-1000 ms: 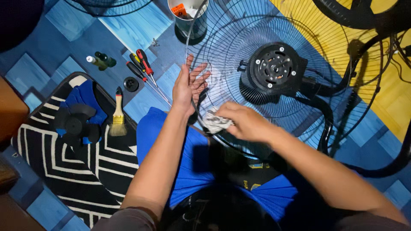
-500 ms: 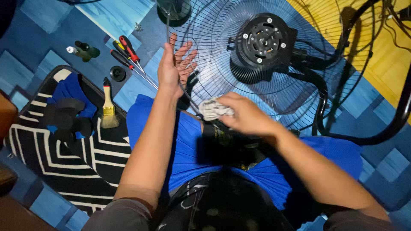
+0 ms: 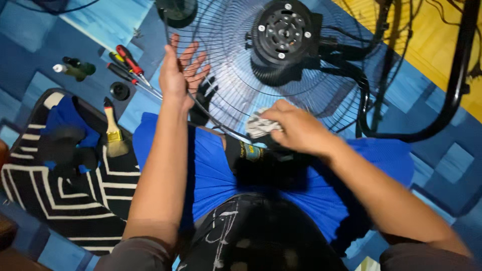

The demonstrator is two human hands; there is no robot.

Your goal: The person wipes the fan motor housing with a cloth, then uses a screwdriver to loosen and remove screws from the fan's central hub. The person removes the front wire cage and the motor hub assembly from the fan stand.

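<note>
Head view, looking down over lap. Left hand [image 3: 179, 75] raised flat against rim of wire fan guard [image 3: 228, 95], fingers spread and extended, palm pressed to rim wire; not curled round it as far as can be seen. Right hand [image 3: 296, 128] clenched on crumpled grey-white rag [image 3: 260, 124], rag pressed onto lower rim of guard just above knees. Guard tilted, lower edge resting at blue shorts [image 3: 211, 170], upper part running out of frame at top. Black motor housing [image 3: 281, 30] at guard centre, round face with pale screws showing. Black curved stand tube [image 3: 454, 75] at far right, crossing blue floor and yellow mat [image 3: 432, 35].

Left of guard, on floor: screwdrivers [image 3: 125, 62], one red-handled, others yellow-and-black, lying side by side with shafts pointing toward left hand. Two small bottles [image 3: 74, 69] just beyond them, one dark green, one with pale cap. Small black round cap [image 3: 119, 90] near screwdriver handles. Paintbrush [image 3: 113, 130] with yellow ferrule, bristles toward viewer, at edge of black-and-white striped rug [image 3: 75, 190]. Black fan blade [image 3: 68, 150] on blue cloth on that rug, blurred. Round dark object [image 3: 176, 11] at top edge, beside guard rim, cut off; kind not clear.
</note>
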